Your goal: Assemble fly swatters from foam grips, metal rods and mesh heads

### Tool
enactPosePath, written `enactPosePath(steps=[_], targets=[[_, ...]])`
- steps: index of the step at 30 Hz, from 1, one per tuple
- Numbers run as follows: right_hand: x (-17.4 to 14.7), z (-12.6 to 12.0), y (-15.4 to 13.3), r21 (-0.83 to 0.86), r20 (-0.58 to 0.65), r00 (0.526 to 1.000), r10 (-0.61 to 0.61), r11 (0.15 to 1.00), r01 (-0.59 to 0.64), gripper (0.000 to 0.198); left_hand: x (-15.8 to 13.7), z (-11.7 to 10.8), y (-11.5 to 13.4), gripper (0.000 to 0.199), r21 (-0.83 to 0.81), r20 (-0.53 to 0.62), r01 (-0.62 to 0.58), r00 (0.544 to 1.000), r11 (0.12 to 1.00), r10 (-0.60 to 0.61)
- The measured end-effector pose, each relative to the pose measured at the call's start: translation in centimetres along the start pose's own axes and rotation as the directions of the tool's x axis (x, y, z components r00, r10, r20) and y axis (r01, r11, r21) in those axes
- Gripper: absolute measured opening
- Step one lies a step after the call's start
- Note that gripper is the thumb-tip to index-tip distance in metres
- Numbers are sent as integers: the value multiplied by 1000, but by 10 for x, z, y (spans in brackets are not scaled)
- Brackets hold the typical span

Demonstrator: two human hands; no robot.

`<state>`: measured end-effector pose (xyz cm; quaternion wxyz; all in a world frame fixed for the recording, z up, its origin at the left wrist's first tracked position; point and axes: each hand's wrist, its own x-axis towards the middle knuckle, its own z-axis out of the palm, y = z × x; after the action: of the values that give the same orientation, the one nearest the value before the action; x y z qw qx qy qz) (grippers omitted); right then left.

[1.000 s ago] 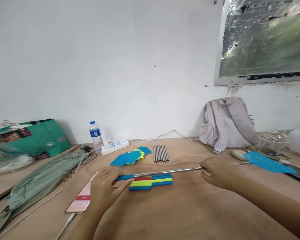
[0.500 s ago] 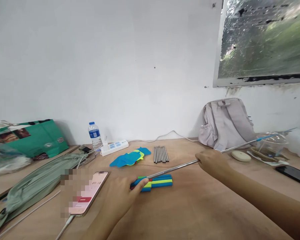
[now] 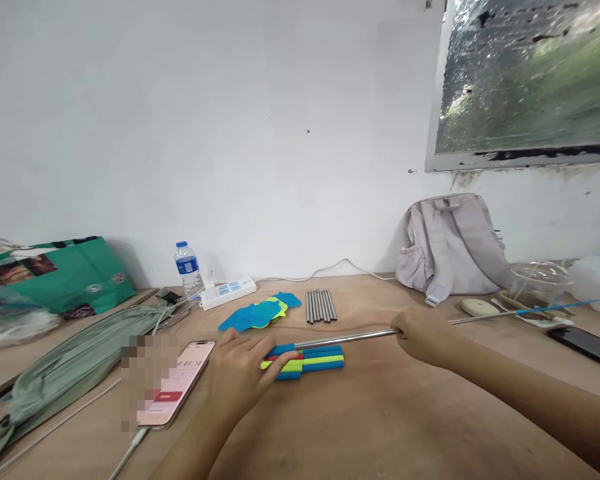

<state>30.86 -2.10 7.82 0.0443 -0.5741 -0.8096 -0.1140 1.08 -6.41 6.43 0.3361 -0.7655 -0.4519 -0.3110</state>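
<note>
A long, thin metal rod (image 3: 347, 339) with blue ends spans the space between my hands, tilted slightly up to the right. My right hand (image 3: 423, 335) is closed in a fist around its middle, and the blue tip reaches out past it. At the rod's blue left end, my left hand (image 3: 245, 367) curls its fingers, thumb stretched along the near side; the exact grip is partly hidden. Just below the rod lies a bundle of blue, yellow and red tubes (image 3: 323, 362), partly covered by the left hand. Several short metal tubes (image 3: 321, 307) lie in a row beyond.
Blue and yellow flat pieces (image 3: 260, 313) lie near a white power strip (image 3: 229, 293) and a water bottle (image 3: 187, 267). A phone (image 3: 183, 380) with a cable is at left. A backpack (image 3: 453, 247), a clear bowl (image 3: 540, 283) and a black phone (image 3: 587, 348) stand at right.
The rod has swung flatter, its right end lower and its left end slightly higher. My left fingers have lifted and loosened, showing more of the blue end.
</note>
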Motion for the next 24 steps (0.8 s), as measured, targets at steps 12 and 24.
enactPosePath(steps=[12,24], targets=[[-10,-5,-3,126,103,994,-21,992,8,16,-1,2,-5,31,39,-100,-100,990,994,104],[-7,-7,-19,-33,40,994,-101,994,102,21,9,-6,19,45,-199,500,311,848,930,-177]])
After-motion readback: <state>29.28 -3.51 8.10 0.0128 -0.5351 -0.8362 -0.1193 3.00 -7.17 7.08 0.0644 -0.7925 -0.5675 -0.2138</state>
